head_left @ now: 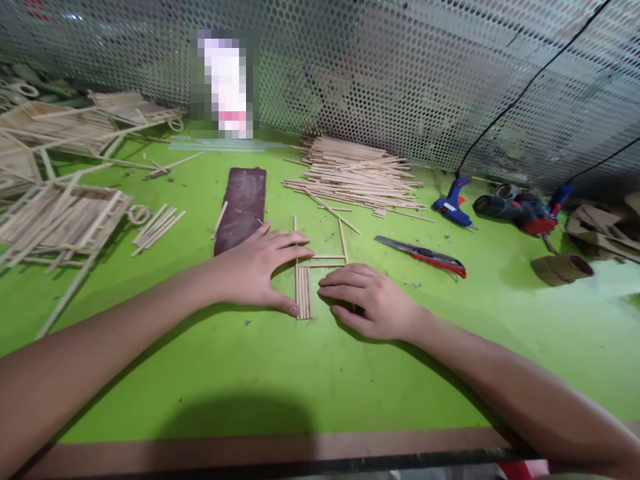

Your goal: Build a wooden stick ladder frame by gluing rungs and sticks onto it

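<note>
Near the middle of the green table lies a small frame of thin wooden sticks [327, 257], with a row of several short sticks [304, 293] side by side against its left upright. My left hand [260, 267] is spread flat on the left; its thumb touches the lower left end of the row and its fingertips rest by the upright. My right hand [373, 300] rests over the frame's lower right part, fingers bent and slightly apart, with a gap between them and the row. Part of the frame is hidden under it. No stick shows in either hand's grip.
Beyond the hands lie a brown sheet [243, 200] and a big stick pile [357, 173]. At right are a utility knife [425, 256], a blue glue gun [453, 203] and a bamboo ring [561, 269]. Wooden stick structures [65, 220] stand left; perforated metal [350, 73] rises behind.
</note>
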`<state>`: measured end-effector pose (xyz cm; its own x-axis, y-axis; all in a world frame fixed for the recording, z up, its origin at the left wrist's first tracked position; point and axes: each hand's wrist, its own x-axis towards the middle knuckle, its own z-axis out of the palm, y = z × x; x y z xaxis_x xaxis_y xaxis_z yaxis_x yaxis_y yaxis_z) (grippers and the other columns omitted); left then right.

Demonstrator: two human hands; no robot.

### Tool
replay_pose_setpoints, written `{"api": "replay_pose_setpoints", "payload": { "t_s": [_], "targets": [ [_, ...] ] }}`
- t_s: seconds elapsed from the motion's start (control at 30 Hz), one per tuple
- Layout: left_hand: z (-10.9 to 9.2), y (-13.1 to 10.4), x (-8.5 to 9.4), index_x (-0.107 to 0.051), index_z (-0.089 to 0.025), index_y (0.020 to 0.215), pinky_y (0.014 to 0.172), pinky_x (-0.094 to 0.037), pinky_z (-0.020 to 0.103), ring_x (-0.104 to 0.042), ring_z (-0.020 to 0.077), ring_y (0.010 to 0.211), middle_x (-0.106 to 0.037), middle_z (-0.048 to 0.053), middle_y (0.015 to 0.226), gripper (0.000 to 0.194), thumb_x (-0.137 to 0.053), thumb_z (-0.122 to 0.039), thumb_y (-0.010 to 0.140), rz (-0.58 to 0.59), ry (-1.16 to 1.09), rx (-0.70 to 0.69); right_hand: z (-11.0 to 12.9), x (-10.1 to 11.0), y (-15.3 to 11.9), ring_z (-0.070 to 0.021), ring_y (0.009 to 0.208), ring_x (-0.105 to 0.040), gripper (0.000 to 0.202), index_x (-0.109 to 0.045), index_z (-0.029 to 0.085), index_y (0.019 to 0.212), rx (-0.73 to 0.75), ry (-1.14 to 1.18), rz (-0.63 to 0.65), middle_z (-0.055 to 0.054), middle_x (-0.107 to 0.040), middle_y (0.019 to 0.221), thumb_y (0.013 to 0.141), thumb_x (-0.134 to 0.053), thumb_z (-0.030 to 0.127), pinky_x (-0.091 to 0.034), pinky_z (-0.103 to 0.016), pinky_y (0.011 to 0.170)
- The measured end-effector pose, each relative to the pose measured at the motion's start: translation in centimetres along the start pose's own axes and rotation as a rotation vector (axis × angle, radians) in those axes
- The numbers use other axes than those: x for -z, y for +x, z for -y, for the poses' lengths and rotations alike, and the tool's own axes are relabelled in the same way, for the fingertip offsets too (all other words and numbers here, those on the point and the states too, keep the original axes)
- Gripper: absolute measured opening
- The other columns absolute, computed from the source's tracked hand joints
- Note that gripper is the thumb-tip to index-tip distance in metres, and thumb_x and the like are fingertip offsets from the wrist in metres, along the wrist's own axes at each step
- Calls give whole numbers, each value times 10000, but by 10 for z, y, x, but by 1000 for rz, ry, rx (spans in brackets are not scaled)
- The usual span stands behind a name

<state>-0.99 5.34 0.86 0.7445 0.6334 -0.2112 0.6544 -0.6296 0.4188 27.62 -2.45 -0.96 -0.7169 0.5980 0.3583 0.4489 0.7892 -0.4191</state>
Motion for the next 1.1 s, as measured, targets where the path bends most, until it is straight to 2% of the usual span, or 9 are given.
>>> {"api": "replay_pose_setpoints", "payload": {
  "t_s": [0.5, 0.63, 0.93, 1.1],
  "targets": [
    [-1, 0, 2, -493, -320, 1728, 1409, -30, 711, -307, 477, 1700, -362, 121, 1849, 1255, -673, -1052, 724, 29, 33, 27, -1, -1, -1, -263, 1196, -790, 272, -800, 168, 1270, 10, -6, -7, -131, -830, 1297, 1072, -625, 235, -623, -479, 1133],
    [0, 0, 1, -506, -351, 1716, 1408, -40, 715, -334, 478, 1688, -374, 111, 1845, 1236, -681, -1053, 714, 13, 34, 21, -1, -1, -1, -264, 1195, -788, 271, -798, 167, 1268, 18, -9, -18, -123, -830, 1296, 1079, -618, 240, -627, -471, 1126],
    [3, 1, -1, -520, -340, 1711, 1402, -51, 740, -329, 502, 1684, -384, 104, 1840, 1248, -688, -1056, 703, 8, 24, 26, 0, -1, -1, -259, 1197, -787, 269, -793, 180, 1275, 11, -11, -10, -120, -830, 1302, 1087, -609, 239, -626, -469, 1123],
    [3, 1, -1, -510, -322, 1716, 1407, -30, 723, -328, 474, 1692, -380, 121, 1840, 1247, -687, -1050, 719, 9, 21, 7, 0, 0, -1, -259, 1198, -789, 271, -794, 174, 1270, 5, -19, 0, -123, -830, 1299, 1087, -606, 240, -624, -469, 1127]
  ]
}}
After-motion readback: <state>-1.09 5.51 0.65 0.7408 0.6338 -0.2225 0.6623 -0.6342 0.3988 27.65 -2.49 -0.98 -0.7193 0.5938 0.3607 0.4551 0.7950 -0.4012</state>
